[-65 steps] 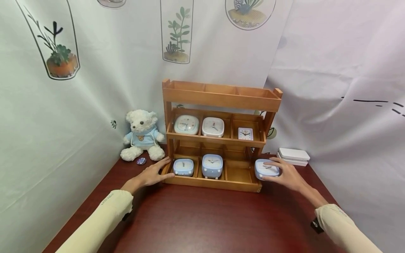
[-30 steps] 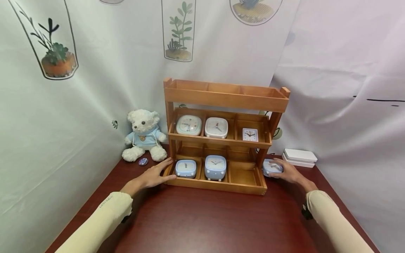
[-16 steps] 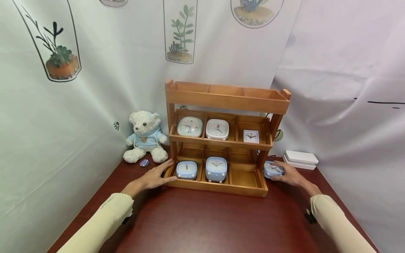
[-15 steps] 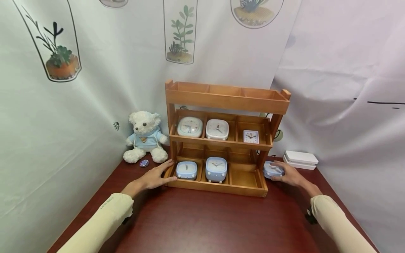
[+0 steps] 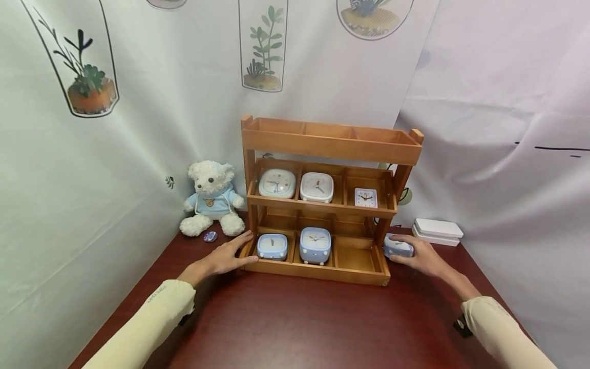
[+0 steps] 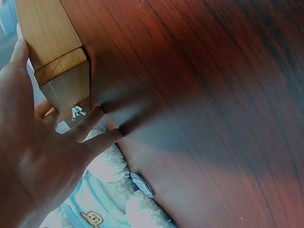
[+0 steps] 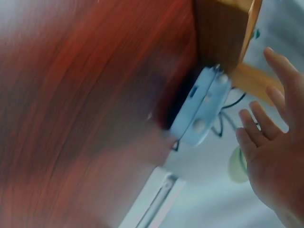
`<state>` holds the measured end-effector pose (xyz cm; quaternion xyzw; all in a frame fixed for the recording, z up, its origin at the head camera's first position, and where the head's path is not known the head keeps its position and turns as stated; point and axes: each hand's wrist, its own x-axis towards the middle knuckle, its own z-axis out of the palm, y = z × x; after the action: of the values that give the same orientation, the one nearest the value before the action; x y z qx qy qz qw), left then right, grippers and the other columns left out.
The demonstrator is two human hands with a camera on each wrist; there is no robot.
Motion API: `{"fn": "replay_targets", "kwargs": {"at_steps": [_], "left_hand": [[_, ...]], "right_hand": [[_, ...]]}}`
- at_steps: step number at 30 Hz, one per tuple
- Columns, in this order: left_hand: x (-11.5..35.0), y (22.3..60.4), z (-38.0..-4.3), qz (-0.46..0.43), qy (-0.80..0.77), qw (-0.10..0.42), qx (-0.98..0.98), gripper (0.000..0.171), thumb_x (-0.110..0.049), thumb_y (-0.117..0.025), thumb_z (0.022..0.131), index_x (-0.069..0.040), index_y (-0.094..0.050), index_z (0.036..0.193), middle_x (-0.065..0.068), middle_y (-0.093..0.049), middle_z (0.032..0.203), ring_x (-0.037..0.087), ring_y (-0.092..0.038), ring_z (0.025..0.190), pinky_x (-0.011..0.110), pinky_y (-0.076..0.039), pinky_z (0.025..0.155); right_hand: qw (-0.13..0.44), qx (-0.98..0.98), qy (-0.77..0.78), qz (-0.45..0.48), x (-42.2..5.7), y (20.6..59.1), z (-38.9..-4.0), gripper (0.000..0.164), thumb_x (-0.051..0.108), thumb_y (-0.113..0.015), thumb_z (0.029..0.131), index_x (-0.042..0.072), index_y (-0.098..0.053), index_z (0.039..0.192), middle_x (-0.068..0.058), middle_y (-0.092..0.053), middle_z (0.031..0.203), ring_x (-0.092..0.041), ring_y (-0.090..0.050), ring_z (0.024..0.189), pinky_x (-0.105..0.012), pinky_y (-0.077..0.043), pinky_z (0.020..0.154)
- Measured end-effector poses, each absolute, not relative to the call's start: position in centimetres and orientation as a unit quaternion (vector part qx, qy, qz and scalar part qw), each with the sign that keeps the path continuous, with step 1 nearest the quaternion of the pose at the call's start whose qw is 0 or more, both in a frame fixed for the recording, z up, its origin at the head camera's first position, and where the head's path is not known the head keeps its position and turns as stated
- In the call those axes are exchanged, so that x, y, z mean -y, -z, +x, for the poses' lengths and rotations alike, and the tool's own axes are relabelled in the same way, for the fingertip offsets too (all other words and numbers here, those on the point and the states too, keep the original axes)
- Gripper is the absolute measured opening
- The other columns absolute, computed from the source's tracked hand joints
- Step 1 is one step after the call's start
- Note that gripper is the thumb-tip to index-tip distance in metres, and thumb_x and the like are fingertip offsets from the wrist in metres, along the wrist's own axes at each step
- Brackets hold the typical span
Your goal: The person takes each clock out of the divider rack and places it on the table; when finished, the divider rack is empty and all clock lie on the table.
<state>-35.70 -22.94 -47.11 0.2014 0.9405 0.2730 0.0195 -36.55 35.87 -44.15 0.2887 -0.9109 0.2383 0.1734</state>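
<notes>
At the left end of the wooden three-tier shelf (image 5: 322, 279), my left hand (image 5: 221, 259) rests with its fingers spread along the side and its thumb at the front edge. My right hand (image 5: 424, 256) hovers by a blue alarm clock (image 5: 397, 247) that stands on the table against the shelf's right side. The right wrist view shows those fingers (image 7: 266, 126) extended and apart from the clock. Two more blue clocks, a left one (image 5: 272, 247) and a middle one (image 5: 315, 246), occupy the bottom tier. A round clock (image 5: 277, 183), a white clock (image 5: 316, 187) and a small square clock (image 5: 366, 198) fill the middle tier.
A white teddy bear (image 5: 213, 197) in a blue hoodie sits left of the shelf, with a small round badge (image 5: 210, 237) by its feet. At the right back lies a white box (image 5: 438, 230). Printed cloth walls (image 5: 484, 179) enclose the dark red table (image 5: 295, 328).
From the shelf's front right corner, my right hand moved the blue clock back onto the table beside the shelf, then let go. My left hand kept its place.
</notes>
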Motion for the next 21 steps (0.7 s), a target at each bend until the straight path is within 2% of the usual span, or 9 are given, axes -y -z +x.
{"fn": "replay_targets", "kwargs": {"at_steps": [6,9,14,21], "left_hand": [[22.9,46.9,-35.6,0.202,-0.275,0.022,-0.940,0.090,-0.061,-0.064,0.097,-0.011,-0.032,0.164,0.011,-0.024,0.171,0.045,-0.033,0.150,0.068,-0.030,0.114],[22.9,46.8,-35.7,0.202,-0.276,0.022,-0.939,0.090,-0.061,-0.064,0.097,-0.011,-0.032,0.164,0.011,-0.023,0.171,0.045,-0.032,0.150,0.068,-0.030,0.114],[22.9,46.9,-35.8,0.202,-0.275,0.018,-0.940,0.090,-0.062,-0.063,0.097,-0.012,-0.032,0.165,0.009,-0.023,0.172,0.045,-0.032,0.150,0.068,-0.031,0.114],[23.0,47.1,-35.9,0.200,-0.271,0.022,-0.941,0.091,-0.063,-0.063,0.097,-0.013,-0.031,0.165,0.008,-0.022,0.172,0.044,-0.032,0.151,0.067,-0.030,0.115]], "right_hand": [[0.184,0.901,-0.248,0.305,-33.2,43.4,-35.2,0.049,0.022,-0.088,0.085,0.005,-0.072,0.129,-0.014,-0.073,0.123,-0.031,-0.070,0.103,-0.047,-0.056,0.081],[0.192,0.893,-0.241,0.330,-31.7,43.0,-35.1,0.049,0.022,-0.089,0.084,0.008,-0.073,0.128,-0.010,-0.074,0.122,-0.027,-0.070,0.108,-0.044,-0.055,0.087],[0.176,0.888,-0.251,0.344,-29.2,42.5,-35.2,0.051,0.026,-0.089,0.084,0.010,-0.072,0.130,-0.008,-0.074,0.123,-0.026,-0.070,0.112,-0.047,-0.054,0.091],[0.138,0.892,-0.272,0.333,-26.5,42.4,-35.3,0.056,0.031,-0.088,0.086,0.007,-0.070,0.133,-0.010,-0.071,0.129,-0.029,-0.067,0.118,-0.053,-0.054,0.095]]}}
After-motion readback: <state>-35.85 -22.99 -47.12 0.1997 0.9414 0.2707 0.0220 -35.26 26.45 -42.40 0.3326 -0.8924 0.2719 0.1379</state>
